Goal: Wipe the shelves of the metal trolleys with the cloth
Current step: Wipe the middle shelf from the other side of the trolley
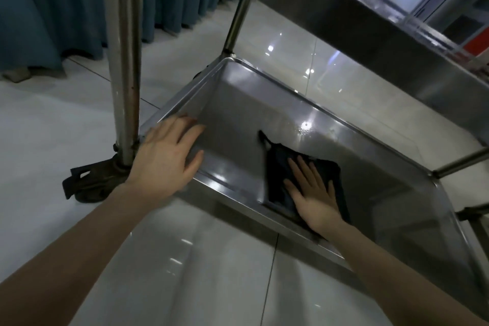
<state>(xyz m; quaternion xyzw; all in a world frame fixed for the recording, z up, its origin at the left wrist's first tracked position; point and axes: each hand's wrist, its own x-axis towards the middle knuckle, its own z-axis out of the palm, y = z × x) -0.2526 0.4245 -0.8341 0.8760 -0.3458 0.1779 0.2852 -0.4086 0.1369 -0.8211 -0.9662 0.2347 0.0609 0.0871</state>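
Note:
The metal trolley's bottom shelf [264,111] is a shallow steel tray with a raised rim, seen from above. A dark cloth [277,164] lies flat on it near the front edge. My right hand [312,190] presses on the cloth with straight, spread fingers. My left hand [164,156] rests on the shelf's near left corner, fingers straight over the rim, beside the trolley's upright leg [124,61]. The upper shelf [370,29] hangs over the right side of the view.
A caster wheel with a brake [90,182] sits under the left leg. Glossy white floor tiles [185,259] surround the trolley. A blue curtain [66,8] hangs behind at the upper left. Another thin leg [238,21] stands at the far corner.

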